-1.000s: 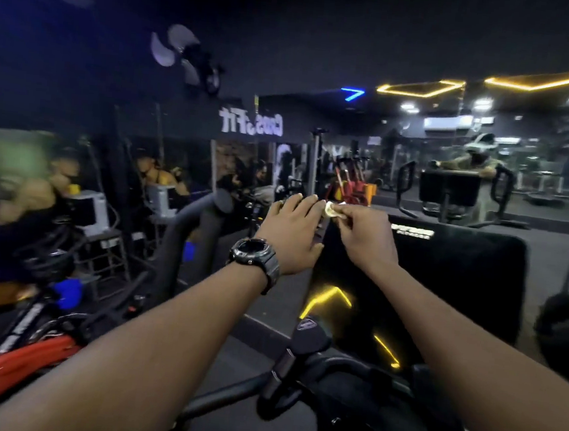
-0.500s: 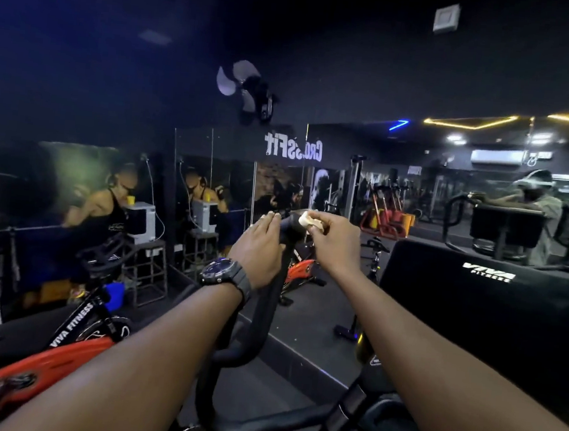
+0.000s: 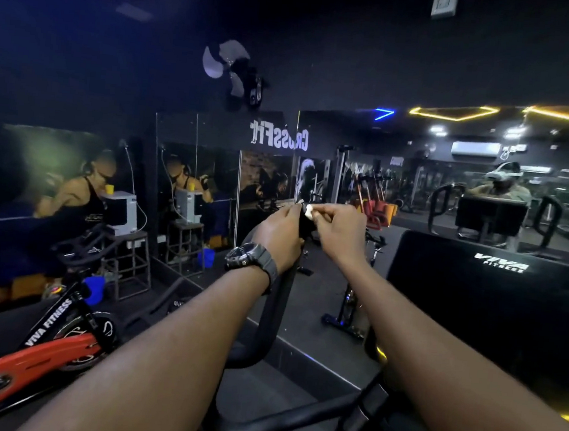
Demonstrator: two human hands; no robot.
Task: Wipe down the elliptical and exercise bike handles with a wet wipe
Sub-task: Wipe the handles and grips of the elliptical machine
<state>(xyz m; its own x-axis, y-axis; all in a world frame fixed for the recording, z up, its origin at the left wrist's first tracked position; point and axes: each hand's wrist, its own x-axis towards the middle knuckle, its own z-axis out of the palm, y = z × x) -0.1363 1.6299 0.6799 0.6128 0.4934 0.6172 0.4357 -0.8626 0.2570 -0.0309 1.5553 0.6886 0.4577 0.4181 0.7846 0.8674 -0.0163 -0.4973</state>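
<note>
Gripping the black handle (image 3: 279, 294) top, left hand (image 3: 280, 232); right hand (image 3: 338, 232) pinching white wipe (image 3: 308, 212) against it.

Both arms reach forward to the top of a black curved handle (image 3: 277, 304). The left hand (image 3: 279, 234), with a dark watch (image 3: 250, 258) on its wrist, grips the handle's upper end. The right hand (image 3: 338, 232) pinches a small white wet wipe (image 3: 308, 212) against the handle's tip, just beside the left hand's fingers (image 3: 292, 209). A red and black exercise bike (image 3: 34, 341) stands low on the left. A wall mirror (image 3: 417, 178) ahead reflects gym machines and yellow ceiling lights. A black panel (image 3: 495, 302) marked VIVA FITNESS fills the right.
</note>
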